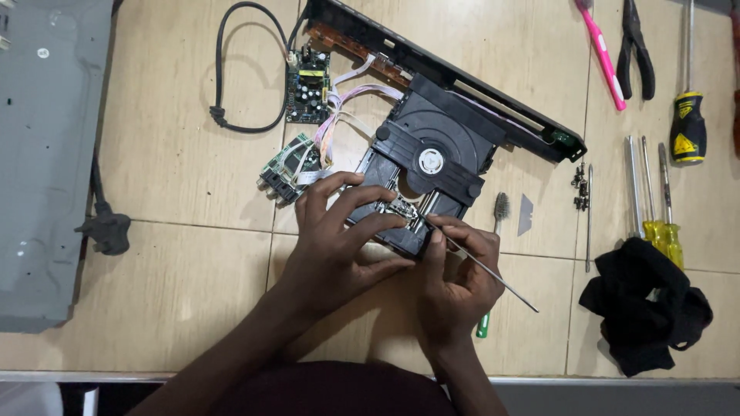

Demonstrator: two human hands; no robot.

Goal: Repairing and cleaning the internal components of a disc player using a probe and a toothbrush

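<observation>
A black disc drive mechanism (pixel 432 154) lies on the tiled floor in the middle of the head view. My left hand (pixel 335 239) rests on its near left corner, fingers spread over the small metal part (pixel 401 208) at the drive's front edge. My right hand (pixel 455 273) grips a thin metal screwdriver shaft (pixel 493 277), its tip set at that same metal part. Coloured ribbon wires (pixel 339 115) run from the drive to a green power board (pixel 308 85) and a smaller circuit board (pixel 289 169).
A long black front panel (pixel 462 77) lies behind the drive. A grey metal cover (pixel 46 154) and a plug (pixel 108 231) sit left. Right: several screwdrivers (pixel 655 192), pliers (pixel 636 50), a pink toothbrush (pixel 605 58), a blade (pixel 525 216), screws (pixel 580 185), a black cloth (pixel 644 304).
</observation>
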